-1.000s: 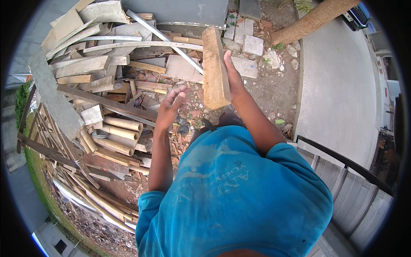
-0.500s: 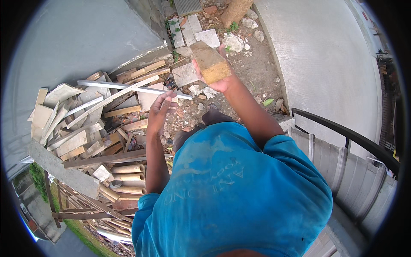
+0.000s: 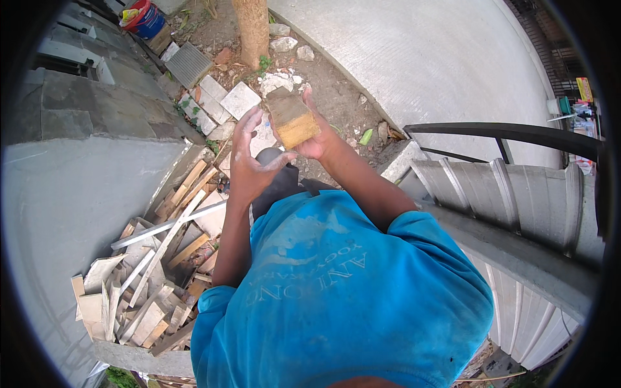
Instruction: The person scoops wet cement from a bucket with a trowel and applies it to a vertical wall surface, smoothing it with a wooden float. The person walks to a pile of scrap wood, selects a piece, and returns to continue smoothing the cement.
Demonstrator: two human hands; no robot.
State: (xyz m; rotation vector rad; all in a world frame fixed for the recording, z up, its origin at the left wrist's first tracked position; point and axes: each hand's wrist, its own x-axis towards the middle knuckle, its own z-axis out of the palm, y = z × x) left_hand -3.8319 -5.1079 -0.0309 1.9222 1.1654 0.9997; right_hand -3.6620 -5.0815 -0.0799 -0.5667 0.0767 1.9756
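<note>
A short, thick wooden block (image 3: 294,119) rests in my right hand (image 3: 317,141), dark and weathered on its upper face and bright yellow-brown at the cut end toward me. The right thumb and fingers wrap its sides. Just to the left of the block, my left hand (image 3: 251,165) is open, fingers raised and thumb stretched toward the block's near end. Whether that thumb touches the wood I cannot tell. White dust marks the left fingers.
Scrap wood and boards (image 3: 152,284) lie heaped at lower left by the grey wall (image 3: 97,187). Ahead are pale slabs (image 3: 240,100), a tree trunk (image 3: 251,29) and a blue-red bucket (image 3: 143,19). A black rail (image 3: 504,132) and corrugated metal sheets (image 3: 498,187) stand to my right.
My left hand has moved from above the scrap heap to beside the block. My right hand keeps holding the block. The view has turned left, bringing the tree and bucket further into sight.
</note>
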